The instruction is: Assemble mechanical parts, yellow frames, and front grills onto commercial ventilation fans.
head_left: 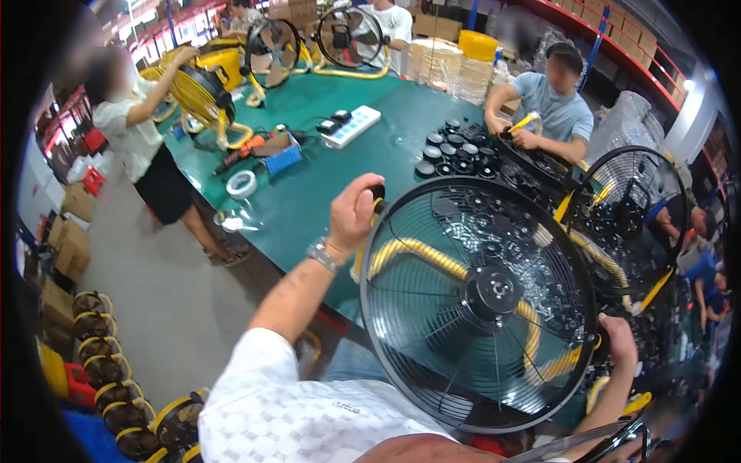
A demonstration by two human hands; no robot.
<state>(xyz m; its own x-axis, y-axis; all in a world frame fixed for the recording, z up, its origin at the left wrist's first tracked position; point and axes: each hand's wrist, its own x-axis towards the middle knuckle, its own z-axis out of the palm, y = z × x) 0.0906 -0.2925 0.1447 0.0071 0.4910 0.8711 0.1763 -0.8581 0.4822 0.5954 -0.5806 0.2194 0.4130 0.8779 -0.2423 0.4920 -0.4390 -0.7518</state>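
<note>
A large round black floor fan with a wire grille stands tilted in front of me, its yellow tube stand showing through the wires. My left hand is closed around a black knob at the fan's upper left side. At the right rim, my right hand grips the fan's side; its fingers are partly hidden, so what exactly lies under them cannot be made out. Behind the grille, many small black parts and clear plastic bags lie on the table.
The green table holds black round knobs, a white power strip, a tape roll and a blue box. Another fan stands at right. Co-workers handle fans across the table. Black-and-yellow fans line the floor at left.
</note>
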